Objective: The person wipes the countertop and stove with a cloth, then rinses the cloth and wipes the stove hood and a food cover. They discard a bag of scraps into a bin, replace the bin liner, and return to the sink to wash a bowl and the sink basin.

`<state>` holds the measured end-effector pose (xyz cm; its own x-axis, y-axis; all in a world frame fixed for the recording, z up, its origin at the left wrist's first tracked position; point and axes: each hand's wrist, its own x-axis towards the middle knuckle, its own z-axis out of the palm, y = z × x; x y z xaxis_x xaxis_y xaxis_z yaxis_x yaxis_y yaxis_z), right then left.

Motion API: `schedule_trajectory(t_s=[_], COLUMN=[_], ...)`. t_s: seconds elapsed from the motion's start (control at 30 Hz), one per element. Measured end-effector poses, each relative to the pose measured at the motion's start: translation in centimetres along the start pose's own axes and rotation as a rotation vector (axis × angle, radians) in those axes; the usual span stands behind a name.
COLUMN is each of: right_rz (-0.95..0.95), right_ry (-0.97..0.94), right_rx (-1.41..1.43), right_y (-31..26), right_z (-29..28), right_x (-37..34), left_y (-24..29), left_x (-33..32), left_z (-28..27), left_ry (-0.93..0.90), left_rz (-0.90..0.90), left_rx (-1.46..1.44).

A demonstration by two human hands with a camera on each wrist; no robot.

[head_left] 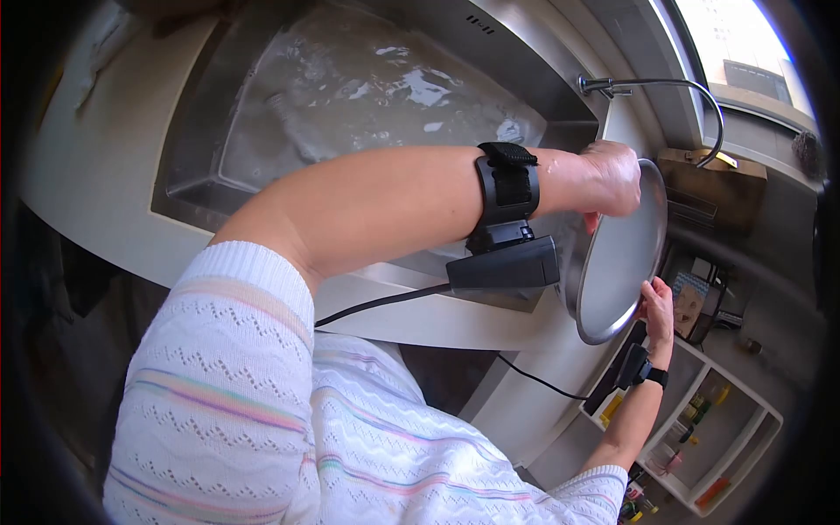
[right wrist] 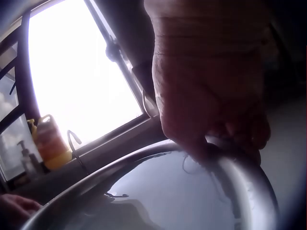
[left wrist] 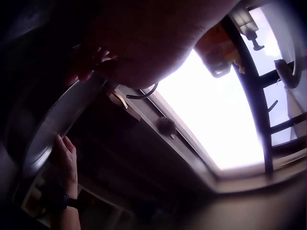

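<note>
A wide round metal basin [head_left: 623,262] with a rolled rim is held beside the sink, and a shiny, reflective surface shows inside its rim in the right wrist view. My left hand [head_left: 612,179], wet, grips the rim on the side nearer the tap. On the opposite side, my right hand [head_left: 658,308] pinches the rim. Its fingers [right wrist: 240,134] bend over the edge in the right wrist view. The sink [head_left: 188,131] holds cloudy water with a pale, blurred shape under the surface.
A curved tap [head_left: 665,82] rises behind the sink, near a bright window [left wrist: 211,120]. An orange bottle [right wrist: 50,143] and a pump bottle [right wrist: 29,160] stand by the window. A brown box [head_left: 713,188] and a white shelf unit [head_left: 761,429] are beyond the basin. Black cables run from both wrist cameras.
</note>
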<state>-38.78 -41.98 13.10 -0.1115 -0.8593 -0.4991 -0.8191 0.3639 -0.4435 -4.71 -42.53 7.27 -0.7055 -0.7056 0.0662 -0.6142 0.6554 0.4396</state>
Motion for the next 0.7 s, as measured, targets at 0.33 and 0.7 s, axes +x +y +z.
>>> schedule_trajectory(t_s=[0.33,0.7], right_rz=[-0.073,-0.133], right_ry=[-0.045,-0.165], right_rx=[0.125,0.146], right_y=[-1.2,-7.8], right_z=[4.3,19.5], right_x=[-0.8,5.7], left_y=[-3.8,-11.1], left_x=[-2.4,-14.6], left_z=[1.1,2.9], left_ry=[0.106,0.211], left_rz=[-0.448,-0.84], left_rx=[-0.999,-0.967])
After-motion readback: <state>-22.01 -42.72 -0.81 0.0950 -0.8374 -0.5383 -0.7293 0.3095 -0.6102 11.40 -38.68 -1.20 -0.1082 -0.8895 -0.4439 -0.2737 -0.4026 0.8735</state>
